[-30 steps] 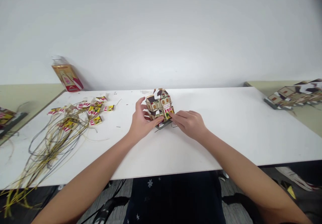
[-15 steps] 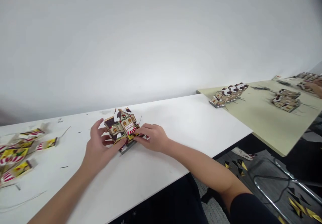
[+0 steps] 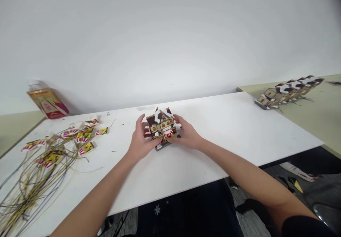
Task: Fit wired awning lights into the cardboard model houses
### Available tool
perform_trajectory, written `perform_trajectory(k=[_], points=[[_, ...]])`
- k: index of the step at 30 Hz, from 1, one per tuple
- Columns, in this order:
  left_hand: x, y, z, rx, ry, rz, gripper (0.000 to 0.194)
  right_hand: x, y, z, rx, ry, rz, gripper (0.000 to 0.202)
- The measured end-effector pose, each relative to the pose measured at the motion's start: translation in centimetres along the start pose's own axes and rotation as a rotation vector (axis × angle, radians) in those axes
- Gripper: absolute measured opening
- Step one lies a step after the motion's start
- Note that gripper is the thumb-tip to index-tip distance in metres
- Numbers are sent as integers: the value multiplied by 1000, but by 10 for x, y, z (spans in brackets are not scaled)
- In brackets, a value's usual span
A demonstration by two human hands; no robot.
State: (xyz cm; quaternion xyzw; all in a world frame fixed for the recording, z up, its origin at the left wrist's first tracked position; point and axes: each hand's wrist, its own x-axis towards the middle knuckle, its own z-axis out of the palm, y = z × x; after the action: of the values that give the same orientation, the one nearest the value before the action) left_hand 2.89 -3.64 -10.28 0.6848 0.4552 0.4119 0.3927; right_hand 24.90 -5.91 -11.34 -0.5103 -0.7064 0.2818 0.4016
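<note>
A small model house with snowy roofs, lit-looking yellow windows and a red-and-white striped awning stands upright on the white table. My left hand wraps round its left side, the thumb at the lower front. On the opposite side my right hand grips it, with the thumb near the awning and the fingers behind the right edge. The backs of the walls are hidden from view.
At the left lie several striped awning pieces with long tangled wires. A bottle with a gold and red label leans near the wall. More model houses stand in a row at the right.
The view has swung left, bringing the bottle and wires into sight. My right hand has shifted from the awning area to the house's right side. The house now faces me more squarely.
</note>
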Motion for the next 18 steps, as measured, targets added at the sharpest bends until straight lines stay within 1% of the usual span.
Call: perform_trajectory(k=[3,6,9,12,15,18], points=[[-2,1,0,97,-86,74,100,1,-1,1,38,-78,-28,82],[-4,3,1,182,-124,88,107,0,-1,1,52,-73,-56,80],[-4,5,2,184,-129,51,114,0,-1,1,23,-82,-56,81],[-4,6,3,182,-130,40,117,0,-1,2,-46,-73,-42,88],[-4,6,3,205,-110,57,118,1,1,4,-90,-44,-50,93],[-6,7,3,186,-106,28,117,2,6,4,-86,-40,-71,100]])
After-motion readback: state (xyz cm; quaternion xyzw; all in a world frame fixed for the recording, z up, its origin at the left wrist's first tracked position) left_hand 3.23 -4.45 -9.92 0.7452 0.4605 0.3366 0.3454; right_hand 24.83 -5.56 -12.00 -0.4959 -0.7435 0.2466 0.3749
